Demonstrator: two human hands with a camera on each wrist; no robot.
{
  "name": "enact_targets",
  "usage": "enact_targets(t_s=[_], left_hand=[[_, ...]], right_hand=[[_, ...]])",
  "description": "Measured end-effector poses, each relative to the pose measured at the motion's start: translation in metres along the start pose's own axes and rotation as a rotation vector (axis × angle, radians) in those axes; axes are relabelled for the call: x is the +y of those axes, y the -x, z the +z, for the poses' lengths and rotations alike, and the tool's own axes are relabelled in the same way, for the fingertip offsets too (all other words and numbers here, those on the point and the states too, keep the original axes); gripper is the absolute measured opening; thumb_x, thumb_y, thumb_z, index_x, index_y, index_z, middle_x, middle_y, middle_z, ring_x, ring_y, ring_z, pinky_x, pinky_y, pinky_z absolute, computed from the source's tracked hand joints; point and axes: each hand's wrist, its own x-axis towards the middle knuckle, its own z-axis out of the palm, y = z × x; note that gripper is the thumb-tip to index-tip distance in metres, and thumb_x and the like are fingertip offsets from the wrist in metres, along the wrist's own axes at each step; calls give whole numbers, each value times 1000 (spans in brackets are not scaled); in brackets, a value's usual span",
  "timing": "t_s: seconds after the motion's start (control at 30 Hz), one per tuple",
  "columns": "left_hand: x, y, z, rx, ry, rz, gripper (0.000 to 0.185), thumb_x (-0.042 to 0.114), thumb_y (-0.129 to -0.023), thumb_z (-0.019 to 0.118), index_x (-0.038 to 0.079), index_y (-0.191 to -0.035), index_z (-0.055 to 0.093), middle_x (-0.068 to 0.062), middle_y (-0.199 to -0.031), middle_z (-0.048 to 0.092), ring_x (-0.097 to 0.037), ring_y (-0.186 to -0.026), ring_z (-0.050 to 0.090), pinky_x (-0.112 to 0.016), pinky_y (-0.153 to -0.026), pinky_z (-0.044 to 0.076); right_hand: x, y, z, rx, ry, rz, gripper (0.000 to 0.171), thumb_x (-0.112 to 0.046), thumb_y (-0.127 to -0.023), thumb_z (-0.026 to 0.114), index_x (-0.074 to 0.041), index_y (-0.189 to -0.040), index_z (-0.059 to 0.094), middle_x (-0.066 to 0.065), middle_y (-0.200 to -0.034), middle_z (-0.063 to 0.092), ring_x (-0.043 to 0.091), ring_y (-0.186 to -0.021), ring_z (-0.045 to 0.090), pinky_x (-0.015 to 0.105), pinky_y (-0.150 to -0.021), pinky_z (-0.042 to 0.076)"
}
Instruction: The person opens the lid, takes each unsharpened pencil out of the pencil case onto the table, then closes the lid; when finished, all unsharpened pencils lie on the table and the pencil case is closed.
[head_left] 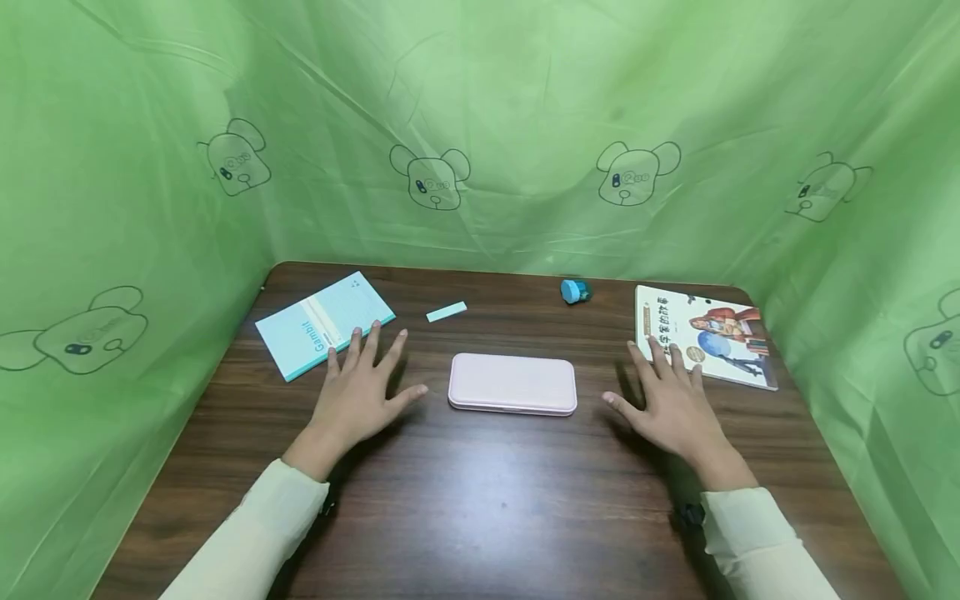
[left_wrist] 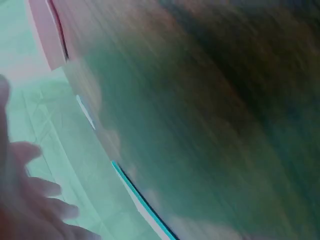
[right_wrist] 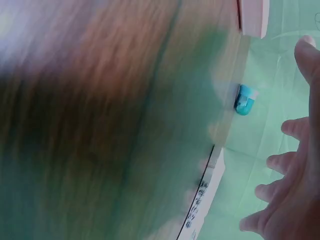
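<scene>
Pale-pink case [head_left: 512, 384] lies between left hand [head_left: 360, 392] and right hand [head_left: 670, 407] — long axis crosswise, neither clearly nearer — both spread, empty.

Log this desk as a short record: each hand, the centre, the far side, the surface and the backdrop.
Left hand: spread, holding nothing, nearest the light blue notebook
Right hand: spread, holding nothing, nearest the illustrated book
Centre: pale pink case, closed, lying flat between the hands
Far side: pale blue strip beside the notebook; small blue object nearer the book
Surface: dark wood-grain table
Backdrop: green cloth with cartoon animal heads
</scene>
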Motion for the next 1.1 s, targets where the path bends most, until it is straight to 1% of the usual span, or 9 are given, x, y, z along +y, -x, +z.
enact_targets(t_s=[0.1, 0.17, 0.23, 0.3, 0.5, 0.6, 0.73, 0.9, 1.1], left_hand=[[9, -5, -4, 97, 83, 78, 93, 76, -106, 57, 21, -177, 33, -22, -181, 34, -50, -166, 35, -77, -130, 31], [19, -7, -6, 133, 157, 132, 84, 69, -108, 59, 19, -173, 43, -18, -173, 49, -45, -160, 48, -69, -129, 40], [33, -10, -8, 125, 214, 183, 74, 64, -110, 62, 18, -167, 52, -12, -166, 60, -40, -153, 57, -63, -125, 48], [48, -13, -6, 81, 254, 224, 68, 61, -110, 63, 19, -164, 57, -8, -162, 64, -37, -151, 60, -60, -123, 50], [86, -27, 8, -75, 232, 302, 75, 56, -105, 74, 23, -168, 51, -14, -170, 53, -40, -159, 50, -66, -128, 43], [97, -32, 18, -137, 179, 331, 85, 54, -103, 78, 25, -173, 42, -18, -178, 42, -44, -165, 40, -71, -130, 37], [103, -39, 30, -199, 107, 355, 91, 51, -103, 79, 26, -177, 33, -20, -182, 33, -44, -169, 31, -73, -132, 32], [102, -44, 35, -182, 44, 366, 91, 47, -103, 79, 23, -177, 32, -20, -177, 41, -41, -166, 38, -73, -129, 36], [102, -49, 34, -125, 21, 448, 93, 35, -97, 86, 17, -174, 36, -23, -160, 57, -41, -153, 53, -57, -124, 50]], right_hand=[[-14, -1, -4, -29, -79, -19, 98, -73, -108, 55, -13, -179, 23, 32, -183, 19, 67, -165, 17, 90, -125, 15], [-28, -3, -4, -49, -136, -51, 95, -69, -109, 56, -13, -179, 24, 32, -182, 19, 65, -166, 17, 88, -127, 16], [-44, -6, -4, -62, -177, -92, 92, -67, -110, 57, -13, -178, 27, 30, -183, 22, 62, -167, 20, 85, -129, 17], [-60, -10, -2, -74, -211, -141, 90, -65, -109, 59, -14, -177, 30, 29, -182, 25, 59, -167, 22, 82, -130, 19], [-97, -24, 14, -82, -206, -265, 92, -56, -101, 78, -15, -174, 39, 26, -180, 32, 58, -166, 26, 80, -130, 24], [-105, -28, 24, -87, -141, -303, 95, -51, -98, 83, -14, -174, 40, 25, -179, 35, 57, -167, 27, 82, -129, 24], [-107, -32, 34, -90, -85, -324, 94, -45, -97, 84, -12, -173, 40, 23, -178, 39, 54, -166, 31, 82, -128, 26], [-108, -37, 39, -69, -57, -357, 94, -41, -95, 84, -10, -173, 40, 25, -175, 44, 54, -161, 41, 79, -127, 34], [-110, -40, 39, -22, -8, -377, 101, -43, -87, 89, -10, -171, 44, 25, -167, 54, 54, -150, 54, 76, -119, 47]])
